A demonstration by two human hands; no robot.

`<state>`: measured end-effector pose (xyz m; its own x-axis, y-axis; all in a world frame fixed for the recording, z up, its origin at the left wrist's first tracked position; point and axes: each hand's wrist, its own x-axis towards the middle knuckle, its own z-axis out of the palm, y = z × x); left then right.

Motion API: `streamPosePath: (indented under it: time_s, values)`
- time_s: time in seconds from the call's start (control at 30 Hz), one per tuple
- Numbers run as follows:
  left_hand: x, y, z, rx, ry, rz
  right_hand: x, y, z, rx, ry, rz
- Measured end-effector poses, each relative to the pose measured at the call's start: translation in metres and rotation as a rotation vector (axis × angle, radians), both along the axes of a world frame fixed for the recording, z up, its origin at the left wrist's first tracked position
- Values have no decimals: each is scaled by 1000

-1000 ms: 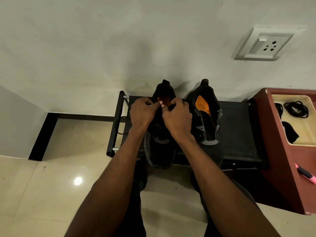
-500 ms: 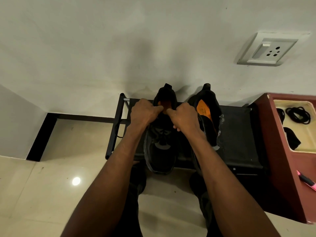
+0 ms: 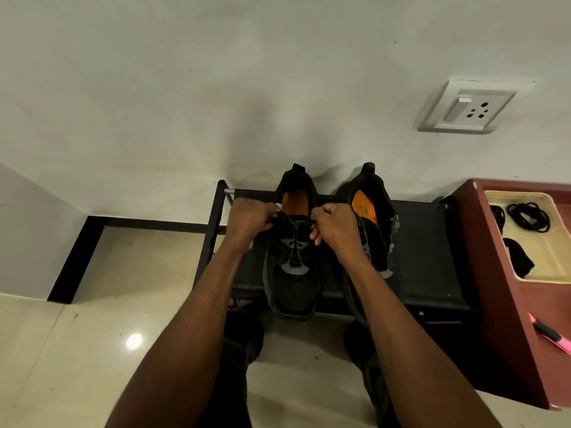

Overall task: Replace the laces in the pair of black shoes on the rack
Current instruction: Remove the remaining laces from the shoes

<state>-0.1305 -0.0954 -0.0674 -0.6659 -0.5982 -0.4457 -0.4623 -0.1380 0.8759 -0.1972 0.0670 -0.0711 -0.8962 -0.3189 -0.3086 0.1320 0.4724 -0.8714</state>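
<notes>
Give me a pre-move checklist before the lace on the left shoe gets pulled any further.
1. Left hand pinches a lace end: ok.
2. Right hand pinches the other end: ok.
3. Left shoe rests flat on the rack: ok.
4. Lace clear of snags in the eyelets: cannot tell.
5. Right shoe stands clear of the hands: not ok, it sits against the right hand.
6. Spare laces lie in the tray: ok.

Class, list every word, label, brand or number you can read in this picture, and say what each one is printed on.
Dark print on the orange insole of the right shoe: too blurred to read.
Socket plate on the wall: no readable marking.
No other text shows.
</notes>
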Motion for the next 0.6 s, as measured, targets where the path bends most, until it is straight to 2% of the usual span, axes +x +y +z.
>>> streamPosePath:
  time_s: [0.1,0.2,0.27,0.37,0.47,0.6]
  values:
    - [8,5,-7,-338,88,-138,4,4,-1,-28,128,29]
    - [15,2,-4,-542,265,-303,9,8,-5,-12,376,141]
    - [21,0,-3,-549,289,-437,15,9,-7,31,475,236]
    - [27,3,-4,-550,236,-577,17,11,-9,53,525,274]
    - [27,5,-6,-611,218,-583,16,15,-11,38,535,303]
    - [23,9,-12,-707,230,-544,24,15,-14,128,552,335]
